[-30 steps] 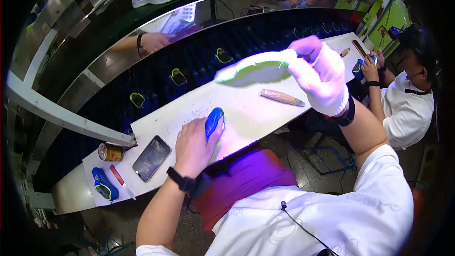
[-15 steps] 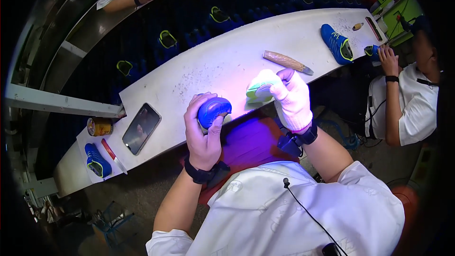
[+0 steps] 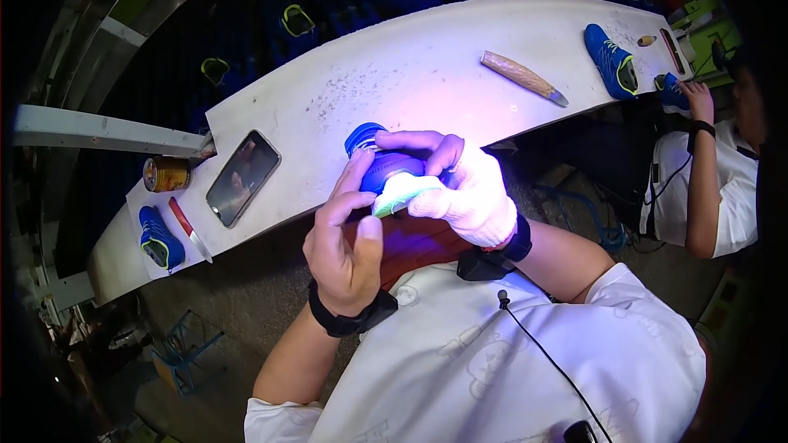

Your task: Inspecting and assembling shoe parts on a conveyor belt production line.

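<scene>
At the far left of a white workbench [image 3: 427,74], a blue shoe [image 3: 161,239] lies beside a red-handled knife [image 3: 190,231], a gold-toned can [image 3: 167,174] behind them and a dark phone [image 3: 244,178] to their right. The person's bare left hand [image 3: 341,258] is loosely open, its fingertips touching a blue shoe upper [image 3: 365,137] at the bench's near edge, its thumb standing clear. Against the upper's near side sits a white-and-green sole [image 3: 400,192], gripped by the gloved right hand [image 3: 480,193], thumb on the sole, fingers reaching over the upper. Fingers and glare hide whether the two pieces fully meet. Good handling here likely depends on lining up their ends before any firm pressure and keeping the edges even; the left hand probably serves best as steady support, fingers off the facing surfaces. Farther right, a wooden-handled tool [image 3: 519,74] lies well apart from the hands; beyond it rests a laced shoe [image 3: 610,64], near a co-worker's hand [image 3: 698,102] on a smaller-looking shoe [image 3: 671,92].
</scene>
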A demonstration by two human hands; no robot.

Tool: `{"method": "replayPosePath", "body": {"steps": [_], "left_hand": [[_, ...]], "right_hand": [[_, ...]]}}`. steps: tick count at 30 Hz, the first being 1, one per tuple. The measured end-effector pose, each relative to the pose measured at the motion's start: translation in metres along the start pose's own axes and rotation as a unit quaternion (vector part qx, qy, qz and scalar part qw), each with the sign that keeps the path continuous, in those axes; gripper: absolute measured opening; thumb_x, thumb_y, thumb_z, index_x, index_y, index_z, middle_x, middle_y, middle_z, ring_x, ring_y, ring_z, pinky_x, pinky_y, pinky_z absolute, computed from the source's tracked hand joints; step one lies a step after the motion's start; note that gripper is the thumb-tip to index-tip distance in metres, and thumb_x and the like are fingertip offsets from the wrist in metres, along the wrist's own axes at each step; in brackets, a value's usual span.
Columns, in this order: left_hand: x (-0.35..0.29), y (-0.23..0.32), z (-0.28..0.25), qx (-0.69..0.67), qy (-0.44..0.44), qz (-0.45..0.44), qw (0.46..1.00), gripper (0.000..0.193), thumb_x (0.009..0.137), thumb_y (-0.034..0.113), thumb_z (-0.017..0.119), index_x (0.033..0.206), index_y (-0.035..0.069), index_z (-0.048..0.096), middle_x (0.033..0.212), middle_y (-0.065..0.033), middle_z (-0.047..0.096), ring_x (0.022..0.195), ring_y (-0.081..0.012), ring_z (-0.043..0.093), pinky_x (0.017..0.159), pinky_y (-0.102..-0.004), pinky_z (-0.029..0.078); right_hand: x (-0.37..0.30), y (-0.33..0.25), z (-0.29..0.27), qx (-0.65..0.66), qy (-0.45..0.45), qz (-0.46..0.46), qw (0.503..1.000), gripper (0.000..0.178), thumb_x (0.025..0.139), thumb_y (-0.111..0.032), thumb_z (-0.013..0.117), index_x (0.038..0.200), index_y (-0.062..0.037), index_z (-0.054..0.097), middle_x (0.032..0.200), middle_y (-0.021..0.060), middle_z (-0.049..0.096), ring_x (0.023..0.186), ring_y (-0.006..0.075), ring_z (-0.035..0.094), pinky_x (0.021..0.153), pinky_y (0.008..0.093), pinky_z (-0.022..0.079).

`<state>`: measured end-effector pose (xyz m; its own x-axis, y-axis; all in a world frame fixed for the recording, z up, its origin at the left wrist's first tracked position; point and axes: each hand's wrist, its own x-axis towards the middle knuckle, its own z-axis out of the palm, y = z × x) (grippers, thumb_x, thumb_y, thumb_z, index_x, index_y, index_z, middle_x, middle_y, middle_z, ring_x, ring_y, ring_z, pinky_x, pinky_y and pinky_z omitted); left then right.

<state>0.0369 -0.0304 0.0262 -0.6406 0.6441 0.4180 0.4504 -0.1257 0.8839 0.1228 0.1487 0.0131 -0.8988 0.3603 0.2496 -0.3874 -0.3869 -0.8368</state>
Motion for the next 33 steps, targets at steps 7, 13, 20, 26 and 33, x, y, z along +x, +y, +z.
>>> {"method": "replayPosePath", "body": {"steps": [7,13,20,26,33], "left_hand": [[-0.014,0.005,0.030,-0.092,0.112,-0.071,0.987,0.031,0.096,0.005,0.077,0.115,-0.001,0.053,0.143,-0.0375,0.058,0.145,-0.0452,0.049,0.120,-0.0530,0.039],[-0.018,0.010,0.027,-0.119,0.130,-0.096,0.980,0.029,0.095,-0.001,0.077,0.111,0.000,0.052,0.142,-0.0384,0.058,0.147,-0.0468,0.046,0.122,-0.0536,0.036],[-0.022,0.004,0.020,-0.112,0.114,-0.069,0.985,0.034,0.093,-0.002,0.079,0.109,0.003,0.050,0.143,-0.0365,0.058,0.148,-0.0455,0.045,0.123,-0.0528,0.035],[-0.003,0.006,-0.001,-0.072,0.054,-0.041,0.995,0.049,0.087,0.008,0.087,0.120,0.001,0.051,0.133,-0.0244,0.065,0.134,-0.0369,0.057,0.118,-0.0503,0.041],[0.008,0.009,-0.026,0.068,-0.020,-0.045,0.996,0.031,0.103,0.031,0.068,0.119,0.003,0.067,0.120,-0.0155,0.058,0.116,-0.0260,0.054,0.105,-0.0399,0.043]], "right_hand": [[-0.002,0.012,-0.004,-0.051,-0.035,-0.047,0.997,0.035,0.085,-0.017,0.089,0.095,-0.0087,0.056,0.145,0.0340,0.057,0.139,0.0465,0.055,0.116,0.0587,0.043],[-0.002,0.015,-0.004,-0.113,-0.052,-0.079,0.989,0.035,0.086,-0.015,0.088,0.095,-0.0108,0.054,0.140,0.0327,0.061,0.137,0.0443,0.058,0.120,0.0596,0.039],[-0.003,0.015,-0.004,-0.140,-0.063,-0.091,0.984,0.033,0.085,-0.010,0.088,0.090,-0.0101,0.055,0.137,0.0301,0.064,0.135,0.0426,0.060,0.120,0.0605,0.038],[0.003,0.016,-0.003,-0.126,-0.073,-0.103,0.984,0.033,0.084,-0.009,0.089,0.088,-0.0091,0.057,0.132,0.0246,0.068,0.131,0.0396,0.064,0.117,0.0578,0.044],[0.016,0.002,0.011,-0.289,-0.091,-0.050,0.952,0.039,0.074,-0.016,0.097,0.078,-0.0077,0.058,0.129,0.0196,0.070,0.124,0.0364,0.068,0.106,0.0475,0.054]]}}
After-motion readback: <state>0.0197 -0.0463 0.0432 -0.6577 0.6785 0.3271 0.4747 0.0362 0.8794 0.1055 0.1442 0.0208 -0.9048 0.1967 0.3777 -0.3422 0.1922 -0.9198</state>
